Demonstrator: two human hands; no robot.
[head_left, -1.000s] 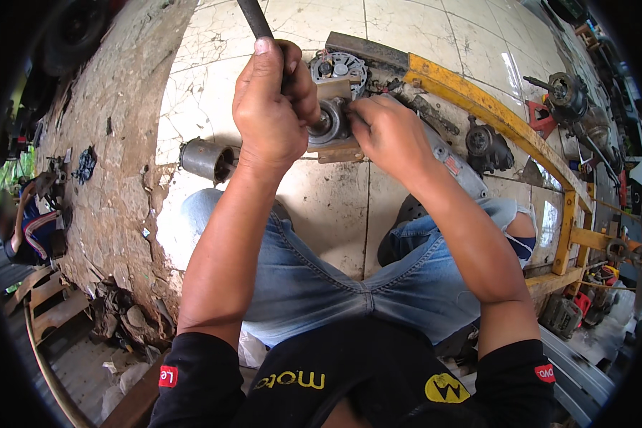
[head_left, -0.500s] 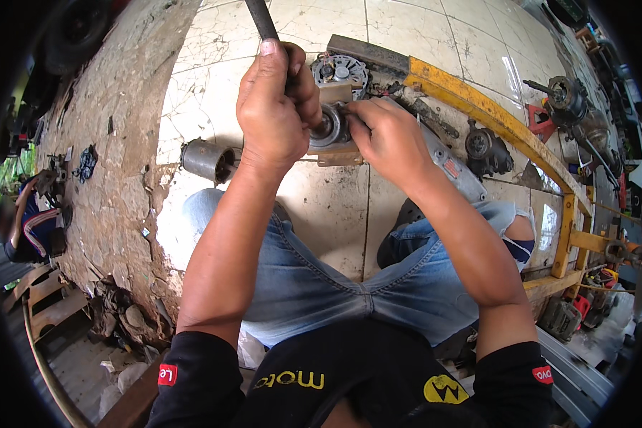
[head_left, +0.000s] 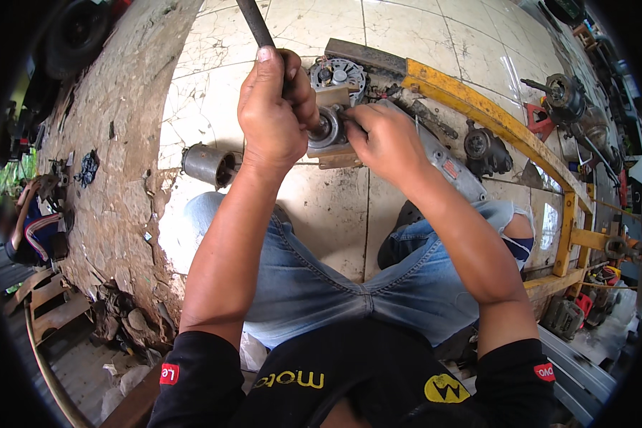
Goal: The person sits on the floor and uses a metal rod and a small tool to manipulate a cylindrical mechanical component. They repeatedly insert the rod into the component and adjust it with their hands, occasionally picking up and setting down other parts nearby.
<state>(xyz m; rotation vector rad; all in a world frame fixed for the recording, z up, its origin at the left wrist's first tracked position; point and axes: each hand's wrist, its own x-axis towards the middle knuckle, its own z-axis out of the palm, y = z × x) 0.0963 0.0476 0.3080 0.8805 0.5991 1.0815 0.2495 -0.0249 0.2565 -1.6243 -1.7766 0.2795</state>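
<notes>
My left hand is wrapped round a dark metal rod that slants up and away from me. Below that fist lies a round grey metal part with a ring-shaped centre; the rod's lower end is hidden by my fingers. My right hand grips this part's right rim between thumb and fingers. Under the part are wooden blocks, standing on the tiled floor between my feet.
A metal cylinder lies to the left. Beyond the blocks sits a round slotted housing. A yellow metal frame curves along the right, near a grey casing and a dark round part. Another person is far left.
The rod's upper end has tipped slightly to the left. Both hands keep their holds, with the round part in nearly the same place.
</notes>
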